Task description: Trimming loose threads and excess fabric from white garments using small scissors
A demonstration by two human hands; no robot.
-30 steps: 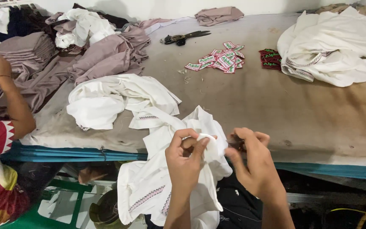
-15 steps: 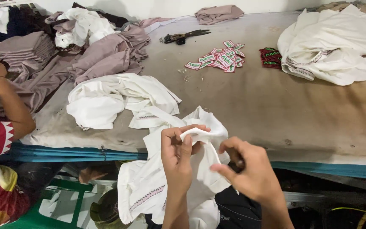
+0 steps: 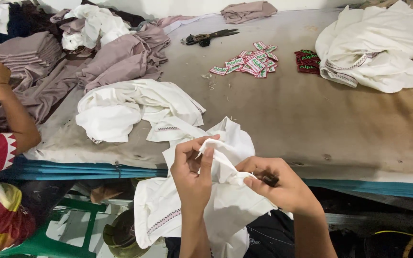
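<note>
A white garment point(image 3: 201, 210) with a thin embroidered trim hangs from the table's near edge down over my lap. My left hand point(image 3: 193, 169) pinches a fold of its cloth between thumb and fingers and holds it up. My right hand point(image 3: 277, 184) grips the same fold from the right, with a small dark tool point(image 3: 269, 179) held in its fingers. Both hands are close together, just in front of the table edge.
The padded table point(image 3: 311, 119) carries another white garment point(image 3: 130, 107), a white pile point(image 3: 383, 45) at far right, mauve cloth point(image 3: 120, 57), scissors point(image 3: 209, 37), and small red-green labels point(image 3: 249, 62). Another person's arm point(image 3: 10, 110) works at left. A green stool point(image 3: 68, 229) stands below.
My right hand has come back in towards the left hand and taken hold of the fold. The left hand has lifted the cloth a little higher.
</note>
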